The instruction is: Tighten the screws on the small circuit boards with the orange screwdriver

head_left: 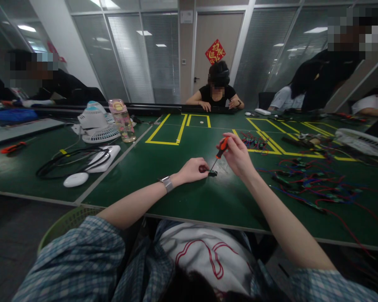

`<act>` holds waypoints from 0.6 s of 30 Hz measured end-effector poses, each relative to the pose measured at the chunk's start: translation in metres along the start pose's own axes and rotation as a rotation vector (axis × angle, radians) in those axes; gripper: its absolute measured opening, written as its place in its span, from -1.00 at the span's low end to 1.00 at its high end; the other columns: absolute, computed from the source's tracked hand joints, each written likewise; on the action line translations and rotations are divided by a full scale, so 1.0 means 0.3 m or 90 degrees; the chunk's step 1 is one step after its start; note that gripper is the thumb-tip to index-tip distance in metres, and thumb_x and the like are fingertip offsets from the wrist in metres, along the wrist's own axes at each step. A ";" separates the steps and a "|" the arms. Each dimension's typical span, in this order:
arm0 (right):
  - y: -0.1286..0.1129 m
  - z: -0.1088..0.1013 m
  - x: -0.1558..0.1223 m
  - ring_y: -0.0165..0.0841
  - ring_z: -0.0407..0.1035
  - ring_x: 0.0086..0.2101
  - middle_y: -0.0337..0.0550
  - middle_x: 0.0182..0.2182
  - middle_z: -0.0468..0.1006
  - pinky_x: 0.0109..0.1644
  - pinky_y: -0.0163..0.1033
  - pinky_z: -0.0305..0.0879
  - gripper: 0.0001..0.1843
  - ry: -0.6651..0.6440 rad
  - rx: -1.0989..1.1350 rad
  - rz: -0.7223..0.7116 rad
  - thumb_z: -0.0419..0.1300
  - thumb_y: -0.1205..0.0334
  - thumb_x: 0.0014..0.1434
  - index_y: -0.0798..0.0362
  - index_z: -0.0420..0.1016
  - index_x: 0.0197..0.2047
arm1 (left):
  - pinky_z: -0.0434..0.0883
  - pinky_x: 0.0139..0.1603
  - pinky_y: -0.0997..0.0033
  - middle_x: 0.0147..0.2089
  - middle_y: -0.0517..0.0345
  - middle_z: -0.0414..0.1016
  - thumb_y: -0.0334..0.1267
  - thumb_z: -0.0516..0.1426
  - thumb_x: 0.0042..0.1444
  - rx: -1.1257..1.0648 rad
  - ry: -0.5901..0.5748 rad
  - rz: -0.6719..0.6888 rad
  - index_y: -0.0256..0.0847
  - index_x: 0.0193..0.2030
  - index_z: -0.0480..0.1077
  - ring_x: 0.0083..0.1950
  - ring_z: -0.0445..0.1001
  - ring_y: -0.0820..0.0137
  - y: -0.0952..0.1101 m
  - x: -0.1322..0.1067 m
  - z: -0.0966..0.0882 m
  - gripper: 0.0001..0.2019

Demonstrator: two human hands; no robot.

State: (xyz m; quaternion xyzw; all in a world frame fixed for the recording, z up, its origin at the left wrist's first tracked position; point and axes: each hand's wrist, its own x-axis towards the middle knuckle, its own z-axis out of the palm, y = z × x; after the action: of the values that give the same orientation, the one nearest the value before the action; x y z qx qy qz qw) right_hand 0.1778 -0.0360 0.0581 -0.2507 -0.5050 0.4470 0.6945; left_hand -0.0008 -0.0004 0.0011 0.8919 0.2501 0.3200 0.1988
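Pinching an orange-and-black screwdriver (222, 147): right hand (234, 154), shaft slanting down to a small dark component (213, 173) on the green desk (189, 201). Left hand (194, 170): curled at the component's left side, exact grip cannot be told. Wired boards (308, 183): loose spread, desk's right.

Looking over the green bench (141, 165) to a white fan (93, 123), a pink-lidded bottle (124, 123) (upright, just beside the fan) and, beyond, a door (222, 27) bearing a red sign (215, 51).

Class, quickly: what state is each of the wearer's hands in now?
Left hand: curled at the small board; whether gripping it cannot be told.
Right hand: closed, holding the screwdriver.
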 end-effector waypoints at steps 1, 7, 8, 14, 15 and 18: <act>-0.001 -0.001 -0.001 -0.45 0.44 -0.34 -0.32 -0.38 0.55 -0.18 -0.29 0.45 -0.70 -0.004 0.000 0.001 0.39 -0.03 0.04 -0.16 0.57 -0.16 | 0.33 -0.35 0.53 -0.33 0.14 0.48 -0.37 0.21 0.06 0.000 0.000 -0.001 -0.30 -0.31 0.54 -0.38 0.40 0.48 -0.001 0.000 0.001 -0.92; 0.002 0.003 -0.002 -0.48 0.46 -0.33 -0.32 -0.37 0.57 -0.15 -0.32 0.44 -0.77 -0.027 0.033 0.007 0.35 -0.03 0.10 -0.13 0.57 -0.21 | 0.33 -0.31 0.52 -0.32 0.13 0.49 -0.36 0.21 0.06 0.006 -0.002 0.001 -0.29 -0.32 0.55 -0.36 0.41 0.48 -0.001 -0.001 -0.001 -0.92; 0.003 0.004 -0.002 -0.48 0.45 -0.34 -0.32 -0.37 0.57 -0.16 -0.32 0.44 -0.78 -0.029 0.040 0.009 0.34 -0.03 0.10 -0.13 0.56 -0.23 | 0.33 -0.31 0.51 -0.32 0.13 0.49 -0.37 0.21 0.06 0.005 -0.001 0.001 -0.29 -0.32 0.55 -0.36 0.41 0.48 0.000 -0.001 -0.001 -0.92; 0.012 0.007 -0.001 -0.48 0.42 -0.35 -0.35 -0.38 0.52 -0.14 -0.29 0.46 -0.78 -0.013 0.071 0.017 0.40 0.00 0.04 -0.11 0.56 -0.29 | 0.33 -0.34 0.52 -0.33 0.13 0.49 -0.37 0.21 0.05 -0.001 0.004 0.003 -0.31 -0.32 0.55 -0.37 0.41 0.48 -0.001 0.000 0.002 -0.92; 0.014 0.006 0.000 -0.49 0.41 -0.36 -0.36 -0.38 0.51 -0.14 -0.29 0.47 -0.78 -0.007 0.071 0.015 0.42 0.02 0.01 -0.11 0.56 -0.30 | 0.33 -0.34 0.52 -0.33 0.13 0.49 -0.37 0.21 0.04 -0.001 0.004 0.003 -0.31 -0.32 0.55 -0.37 0.41 0.47 -0.002 0.000 0.002 -0.92; 0.015 0.001 0.002 -0.49 0.39 -0.38 -0.37 -0.42 0.49 -0.14 -0.29 0.47 -0.78 -0.014 0.049 0.014 0.43 0.03 0.00 -0.13 0.57 -0.29 | 0.33 -0.32 0.52 -0.33 0.13 0.50 -0.38 0.21 0.04 0.004 0.001 0.002 -0.30 -0.32 0.55 -0.35 0.42 0.47 -0.003 0.001 0.002 -0.92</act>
State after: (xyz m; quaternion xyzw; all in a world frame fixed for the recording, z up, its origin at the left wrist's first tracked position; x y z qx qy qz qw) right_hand 0.1758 -0.0335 0.0550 -0.2248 -0.4923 0.4766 0.6928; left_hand -0.0005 0.0004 0.0005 0.8927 0.2495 0.3203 0.1954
